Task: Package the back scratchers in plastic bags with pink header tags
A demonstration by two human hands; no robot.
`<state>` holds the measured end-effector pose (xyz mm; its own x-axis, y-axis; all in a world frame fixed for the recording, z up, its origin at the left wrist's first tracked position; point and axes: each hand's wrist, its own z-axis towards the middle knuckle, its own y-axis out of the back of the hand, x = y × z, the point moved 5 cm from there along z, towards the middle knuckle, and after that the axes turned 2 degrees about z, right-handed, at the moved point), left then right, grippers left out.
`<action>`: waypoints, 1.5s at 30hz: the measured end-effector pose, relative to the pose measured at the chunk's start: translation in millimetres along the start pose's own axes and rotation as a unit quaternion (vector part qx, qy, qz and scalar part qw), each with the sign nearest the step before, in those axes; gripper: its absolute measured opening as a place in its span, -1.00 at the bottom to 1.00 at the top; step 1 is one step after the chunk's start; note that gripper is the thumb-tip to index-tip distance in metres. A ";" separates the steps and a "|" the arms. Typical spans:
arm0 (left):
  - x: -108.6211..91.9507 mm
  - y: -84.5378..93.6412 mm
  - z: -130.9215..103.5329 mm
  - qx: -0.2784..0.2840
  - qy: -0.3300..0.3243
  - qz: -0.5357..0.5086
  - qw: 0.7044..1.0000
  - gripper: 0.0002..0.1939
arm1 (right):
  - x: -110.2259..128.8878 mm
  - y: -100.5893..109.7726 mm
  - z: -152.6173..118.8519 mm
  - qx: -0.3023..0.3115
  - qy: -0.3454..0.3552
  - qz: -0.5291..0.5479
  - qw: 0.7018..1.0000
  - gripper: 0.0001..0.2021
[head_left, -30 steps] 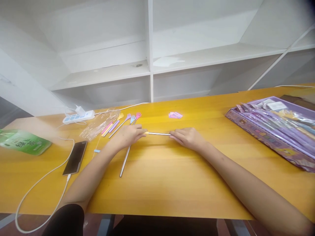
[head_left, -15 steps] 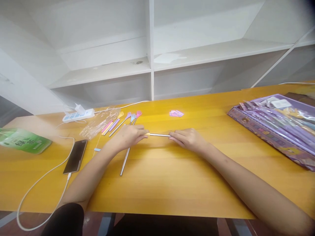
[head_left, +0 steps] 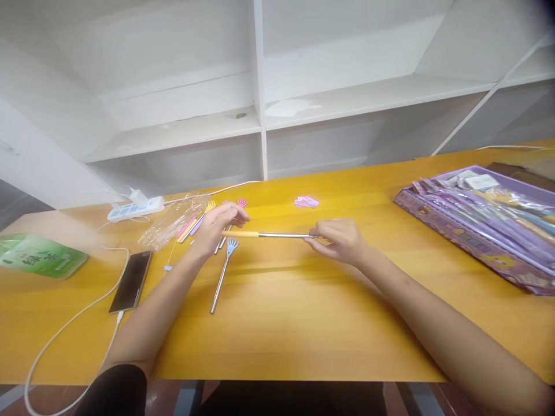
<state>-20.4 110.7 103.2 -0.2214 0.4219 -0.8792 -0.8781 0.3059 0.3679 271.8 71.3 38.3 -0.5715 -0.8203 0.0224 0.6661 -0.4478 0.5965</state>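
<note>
My right hand point(head_left: 337, 240) pinches the right end of a silver rod with a yellow sleeve point(head_left: 247, 234), held level above the table. My left hand point(head_left: 223, 224) is at the sleeve's left end, fingers loosely curved and apart, not wrapped round it; whether the palm touches the sleeve I cannot tell. Just below lies a back scratcher with a blue claw head point(head_left: 233, 247) and a silver rod. Partly behind my left hand are more back scratchers with a yellow head point(head_left: 210, 205) and a pink head point(head_left: 242, 203), beside loose coloured sleeves point(head_left: 187, 229).
Left are a crumpled clear bag point(head_left: 167, 222), power strip point(head_left: 135, 209), phone point(head_left: 130, 282) on a white cable, and green pouch point(head_left: 45, 256). Small pink cards point(head_left: 306, 201) lie toward the back. A purple box point(head_left: 470, 245) of wrapped items stands right. White shelving point(head_left: 259, 75) rises behind.
My left hand has loosened from the yellow sleeve, and more of the sleeve shows. My right hand has shifted slightly right with the rod. The blue-headed back scratcher below is now in plain view.
</note>
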 end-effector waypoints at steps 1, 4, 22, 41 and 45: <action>0.9 -2.6 -0.7 -0.006 -0.002 -0.023 1.000 -0.63 | 1.3 1.2 0.1 -0.009 0.004 0.002 1.000 -0.84; 0.2 -10.3 -3.7 -0.003 -0.016 -0.009 1.000 -0.63 | 5.5 3.8 0.2 -0.020 0.008 -0.001 1.000 -0.81; -28.0 -38.4 -21.0 0.021 -0.116 0.141 0.983 -0.60 | 36.6 -5.4 3.8 -0.009 0.008 0.014 1.000 -0.76; -19.1 -56.7 -26.9 0.032 -0.118 0.150 0.981 -0.57 | 60.6 -16.9 4.9 -0.014 0.007 0.039 0.999 -0.77; -14.0 -59.3 -27.9 0.032 -0.111 0.149 0.982 -0.59 | 61.6 -18.3 5.0 -0.007 0.003 0.042 0.999 -0.76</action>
<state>22.9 62.8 85.3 -0.3602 0.6734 -0.6456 -0.7592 0.1906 0.6224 222.0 30.7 32.9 -0.5101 -0.8575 0.0669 0.7182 -0.3818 0.5817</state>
